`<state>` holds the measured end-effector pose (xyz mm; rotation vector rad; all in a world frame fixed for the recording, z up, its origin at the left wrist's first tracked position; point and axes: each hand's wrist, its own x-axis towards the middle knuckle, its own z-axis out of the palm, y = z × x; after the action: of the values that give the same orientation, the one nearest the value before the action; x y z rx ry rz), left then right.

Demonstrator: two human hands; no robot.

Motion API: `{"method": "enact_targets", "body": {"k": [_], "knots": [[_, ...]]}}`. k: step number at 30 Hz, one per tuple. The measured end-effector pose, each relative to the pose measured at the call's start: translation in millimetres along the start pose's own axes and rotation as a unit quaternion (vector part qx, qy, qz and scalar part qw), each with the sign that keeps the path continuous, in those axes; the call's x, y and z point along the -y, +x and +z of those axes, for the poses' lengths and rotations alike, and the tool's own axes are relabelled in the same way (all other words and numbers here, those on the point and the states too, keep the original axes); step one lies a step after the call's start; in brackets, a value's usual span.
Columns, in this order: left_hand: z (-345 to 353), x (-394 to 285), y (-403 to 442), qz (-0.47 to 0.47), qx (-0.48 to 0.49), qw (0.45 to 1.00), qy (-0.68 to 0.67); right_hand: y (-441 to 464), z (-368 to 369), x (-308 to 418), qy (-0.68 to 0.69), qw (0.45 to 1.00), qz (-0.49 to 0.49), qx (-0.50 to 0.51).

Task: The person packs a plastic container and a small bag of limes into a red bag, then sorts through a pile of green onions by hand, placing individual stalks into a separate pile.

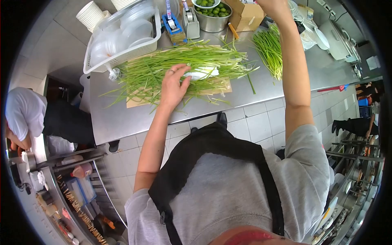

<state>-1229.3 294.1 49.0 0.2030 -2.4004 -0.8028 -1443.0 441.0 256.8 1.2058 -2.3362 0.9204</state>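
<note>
My left hand (175, 85) rests palm down on a wide pile of long green stalks (155, 67), thumb and fingers apart. Just right of its fingers lies a white item (202, 73), perhaps paper or cloth, among the stalks. Brown cardboard (134, 101) shows under the pile. My right arm reaches to the far side of the counter, and my right hand (272, 7) is cut off by the top edge, its fingers out of sight. Below it lies a second bunch of green stalks (268, 51).
A white basket (134, 53) of plastic lids stands at the left, beside tape dispensers (190, 24). Behind are a metal pot (213, 23) of green limes and a cardboard box (246, 17). Another person (26, 114) is at the left, one more at the far right.
</note>
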Motion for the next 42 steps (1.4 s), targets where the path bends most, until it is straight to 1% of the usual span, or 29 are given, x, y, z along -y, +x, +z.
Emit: {"method": "enact_targets", "body": {"k": [1,2,3,4,5,6,7,8,9,10,11,15,19,21,23,24,25,26,27,28,29,30,31,32,34,35,39,41,42], "knots": [[-1.9,-1.9,4.6,-0.036,0.027,0.997,-0.067,0.8,-1.0,0.0,0.084,0.995,0.055,-0.003],[-4.8,-5.3,9.6,-0.072,0.055,0.987,-0.132,-3.0,4.0,3.1,0.084,0.995,0.052,-0.004],[-5.6,-8.1,16.7,-0.071,0.052,0.987,-0.131,-11.8,14.9,7.4,0.15,0.985,0.086,0.024],[-5.0,-10.9,27.1,-0.113,0.027,0.959,-0.257,-19.6,26.4,8.3,0.216,0.968,0.12,0.053],[-5.5,-14.7,37.2,-0.152,0.001,0.913,-0.379,-25.7,38.8,4.1,0.218,0.967,0.116,0.054],[-10.0,-22.7,48.0,-0.152,-0.003,0.913,-0.377,-32.0,52.8,-1.1,0.302,0.94,0.109,0.117],[-15.8,-31.2,59.5,-0.165,-0.031,0.878,-0.448,-36.4,64.6,-4.4,0.382,0.901,0.1,0.179],[-20.0,-35.5,67.8,-0.176,-0.058,0.837,-0.515,-40.5,72.6,-2.7,0.385,0.9,0.098,0.182],[-21.4,-34.6,73.5,-0.177,-0.061,0.838,-0.512,-45.6,79.8,-0.2,0.408,0.885,0.101,0.202],[-22.1,-33.0,79.0,-0.168,-0.065,0.818,-0.547,-49.8,84.7,2.5,0.431,0.869,0.105,0.221],[-22.9,-31.8,82.2,-0.158,-0.067,0.796,-0.58,-53.8,84.0,11.7,0.43,0.868,0.125,0.214],[-25.8,-28.1,83.8,-0.148,-0.076,0.788,-0.592,-60.5,96.7,13.8,0.467,0.838,0.145,0.243],[-25.2,-21.6,80.4,-0.158,-0.088,0.802,-0.569,-63.9,103.9,18.6,0.433,0.853,0.142,0.256],[-26.7,-20.1,79.4,-0.162,-0.09,0.807,-0.561,-64.8,106.4,22.1,0.439,0.855,0.118,0.249],[-27.2,-18.5,76.5,-0.175,-0.068,0.835,-0.518,-60.3,108.8,18.4,0.421,0.867,0.104,0.245],[-27.1,-17.8,73.2,-0.179,-0.064,0.833,-0.52,-58.7,110.0,13.9,0.403,0.878,0.093,0.239],[-27.4,-16.5,68.6,-0.214,-0.081,0.856,-0.463,-57.4,111.7,7.5,0.401,0.878,0.101,0.241],[-27.8,-13.8,65.3,-0.245,-0.095,0.876,-0.405,-54.0,113.5,-0.5,0.282,0.934,0.069,0.211],[-24.5,-2.6,58.0,-0.251,-0.1,0.891,-0.364,-53.1,113.6,-8.2,0.156,0.971,0.035,0.176],[-21.6,10.5,47.9,-0.252,-0.092,0.89,-0.368,-55.3,112.2,-15.3,0.152,0.972,0.043,0.176],[-19.4,22.6,35.8,-0.201,-0.074,0.954,-0.209,-57.8,110.5,-22.2,0.077,0.976,0.015,0.204],[-20.3,19.0,28.8,-0.141,-0.055,0.988,-0.044,-60.9,107.8,-27.2,0.001,0.973,-0.014,0.232],[-20.9,13.6,19.9,-0.157,0.053,0.986,-0.018,-63.7,105.9,-30.2,-0.006,0.951,-0.008,0.309],[-15.8,9.3,12.7,-0.155,0.058,0.986,-0.022,-72.2,110.4,-35.6,-0.009,0.951,-0.001,0.309],[-1.5,0.4,-2.1,0.019,0.101,0.989,0.109,-94.2,127.3,-45.1,-0.109,0.929,-0.141,0.325],[0.1,-10.4,-4.0,-0.003,0.147,0.981,0.125,-93.0,130.4,-35.9,-0.193,0.876,-0.106,0.429],[12.0,-7.2,-2.6,0.016,0.144,0.974,0.172,-83.2,144.3,-53.5,-0.129,0.905,-0.054,0.403],[12.3,-2.3,0.7,0.022,0.078,0.978,0.19,-69.7,144.5,-59.9,-0.094,0.925,-0.065,0.361],[11.5,-3.5,3.0,0.022,0.081,0.978,0.19,-65.3,142.7,-60.4,-0.093,0.925,-0.063,0.362]]}}
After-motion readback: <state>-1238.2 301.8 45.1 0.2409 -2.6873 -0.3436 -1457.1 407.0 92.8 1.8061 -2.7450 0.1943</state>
